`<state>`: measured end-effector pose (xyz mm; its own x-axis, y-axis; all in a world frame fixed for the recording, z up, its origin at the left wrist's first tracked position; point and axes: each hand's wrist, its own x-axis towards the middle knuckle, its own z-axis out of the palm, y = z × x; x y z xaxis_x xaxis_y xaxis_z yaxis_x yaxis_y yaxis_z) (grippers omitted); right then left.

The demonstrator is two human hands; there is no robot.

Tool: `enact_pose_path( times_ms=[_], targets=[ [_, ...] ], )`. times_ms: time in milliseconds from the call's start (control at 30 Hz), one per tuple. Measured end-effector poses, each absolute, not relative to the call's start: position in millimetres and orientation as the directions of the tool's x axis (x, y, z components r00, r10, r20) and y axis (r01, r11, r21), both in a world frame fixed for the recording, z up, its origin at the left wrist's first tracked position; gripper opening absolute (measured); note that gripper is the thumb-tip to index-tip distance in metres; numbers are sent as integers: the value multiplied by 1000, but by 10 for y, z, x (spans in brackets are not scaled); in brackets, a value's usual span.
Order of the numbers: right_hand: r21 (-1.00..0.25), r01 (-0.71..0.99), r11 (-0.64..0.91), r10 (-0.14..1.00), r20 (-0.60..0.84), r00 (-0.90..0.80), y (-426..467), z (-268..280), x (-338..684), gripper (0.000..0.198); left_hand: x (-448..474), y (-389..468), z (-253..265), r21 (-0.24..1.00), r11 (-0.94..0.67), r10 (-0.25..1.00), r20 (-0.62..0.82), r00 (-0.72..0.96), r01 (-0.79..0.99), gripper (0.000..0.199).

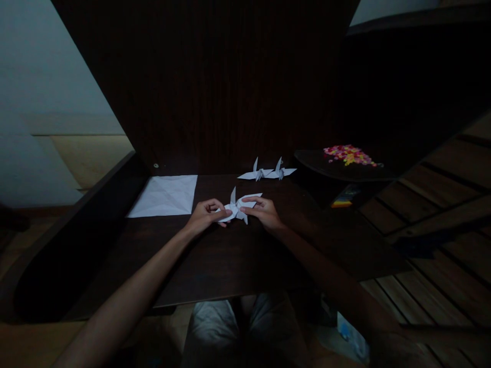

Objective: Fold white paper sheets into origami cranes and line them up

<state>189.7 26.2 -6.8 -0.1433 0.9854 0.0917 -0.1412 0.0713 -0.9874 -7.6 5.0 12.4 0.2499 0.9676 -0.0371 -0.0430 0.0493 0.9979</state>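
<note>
A white origami crane [238, 210] is held between both hands, just above the dark wooden desk [230, 266]. My left hand [207, 213] pinches its left wing between thumb and fingers. On the other side, my right hand [264, 210] grips the right wing, thumb in front. One narrow point of the folded paper sticks up, another points down toward me. Behind it, two finished paper cranes [259, 174] stand side by side against the back panel. A creased white sheet of paper [164, 196] lies flat to the left of my left hand.
On a raised corner shelf [337, 171] at the right lies a pile of small pink, red and yellow pieces [351, 154]. A rainbow-edged item [343, 197] sits beneath that shelf. Dark side walls bound the desk. Wooden slats [425, 291] are at the far right.
</note>
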Motion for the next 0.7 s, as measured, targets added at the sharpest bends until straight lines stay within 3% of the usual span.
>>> enact_pose_path(
  times_ms=[333,533,700],
  targets=[
    [-993,-116,25,999,30,-41,265,-55,1891,44,-78,119,42,999,21,985,-25,171,24,34],
    [-983,-182,-12,1000,-9,-18,284,-95,1871,48,-80,145,-16,998,49,989,-42,143,-48,32],
    [-958,-285,0,1000,7,-26,339,-121,1878,34,-64,161,17,969,130,987,-106,125,-210,30]
  ],
)
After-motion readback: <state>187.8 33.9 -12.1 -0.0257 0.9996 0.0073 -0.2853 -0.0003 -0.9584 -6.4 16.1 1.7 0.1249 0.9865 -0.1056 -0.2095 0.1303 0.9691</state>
